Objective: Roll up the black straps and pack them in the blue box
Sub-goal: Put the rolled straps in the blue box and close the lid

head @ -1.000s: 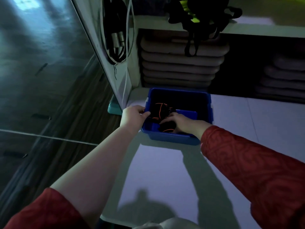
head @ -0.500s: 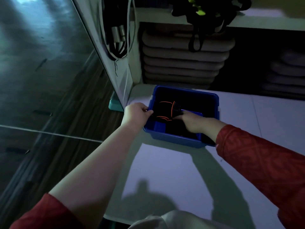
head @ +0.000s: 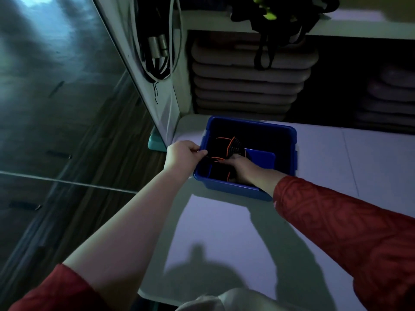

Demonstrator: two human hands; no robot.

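The blue box [head: 233, 189] stands on the white table near its far left corner. Inside it lie rolled black straps with orange edging [head: 226, 144]. My left hand [head: 183, 154] grips the box's left rim, fingers curled over the edge. My right hand [head: 238, 163] is down inside the box, resting on the straps; its fingertips are hidden in the dark, so its hold on them is unclear. A smaller blue insert [head: 260, 158] sits in the right half of the box.
A white shelf post [head: 177, 86] with hanging cables rises just left of the box. Stacked grey cushions [head: 247, 81] fill the shelf behind. A black and yellow-green harness [head: 269, 16] hangs from the upper shelf. The table's left edge drops to a dark floor.
My right hand has reached further left and deeper among the straps. My left hand has stayed on the box's rim. The view has shifted slightly.
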